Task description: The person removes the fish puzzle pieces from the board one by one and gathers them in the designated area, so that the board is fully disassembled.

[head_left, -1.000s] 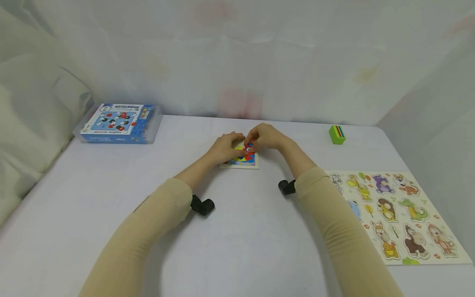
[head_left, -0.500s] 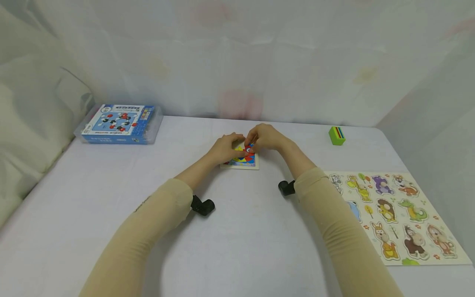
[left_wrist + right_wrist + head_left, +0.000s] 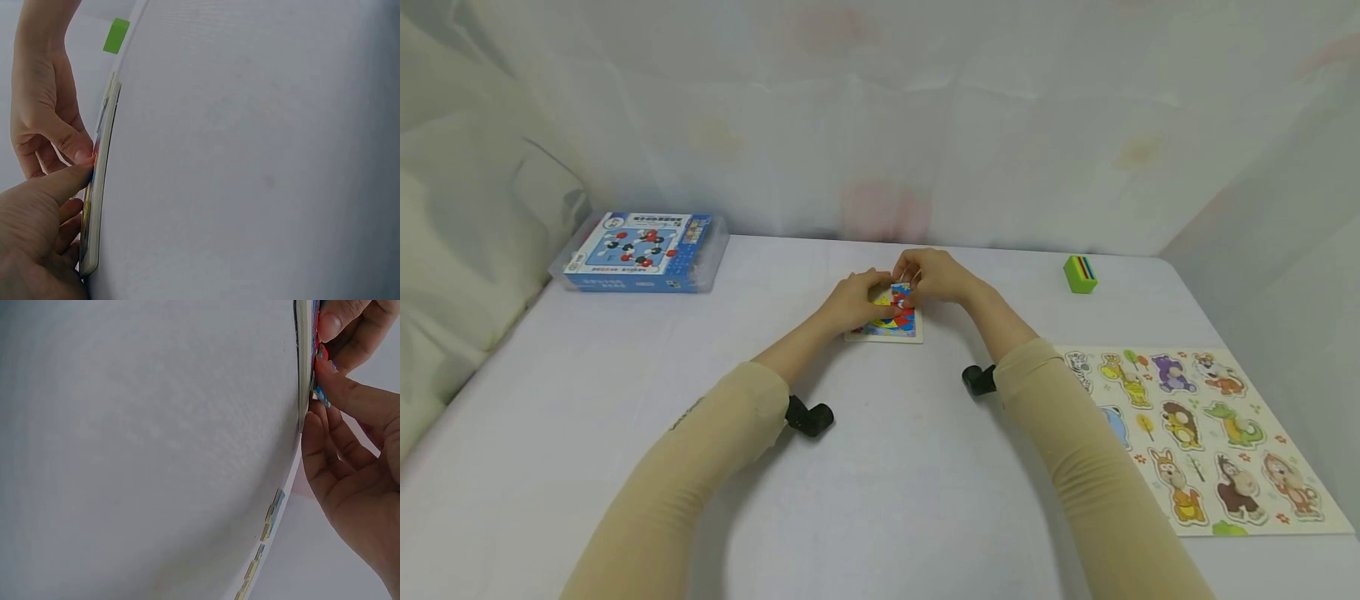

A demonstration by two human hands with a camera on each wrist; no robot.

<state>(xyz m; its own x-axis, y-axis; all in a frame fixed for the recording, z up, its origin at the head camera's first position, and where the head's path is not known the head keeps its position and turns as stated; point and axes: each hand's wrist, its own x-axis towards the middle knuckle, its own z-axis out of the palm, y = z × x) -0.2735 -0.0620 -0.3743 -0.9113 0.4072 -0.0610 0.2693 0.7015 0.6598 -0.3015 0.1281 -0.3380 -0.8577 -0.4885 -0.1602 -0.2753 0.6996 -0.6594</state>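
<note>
At twelve o'clock on the surface [image 3: 895, 483], the left hand [image 3: 852, 301] grips the puzzle board [image 3: 886, 338] by its nine-o'clock side while the right hand [image 3: 938, 277] pinches a tilted piece [image 3: 901, 289] at one o'clock, seemingly leaving much filled but the fitting unfinished.

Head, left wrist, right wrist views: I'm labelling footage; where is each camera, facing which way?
Head: on the head, forward and down at the picture board; sleeves, left hand, right hand show.
Left wrist: worn there, facing tabletop and board edge; both hands show.
Right wrist: worn there, facing tabletop and board edge; both hands show.
Head and left wrist share the green block.
</note>
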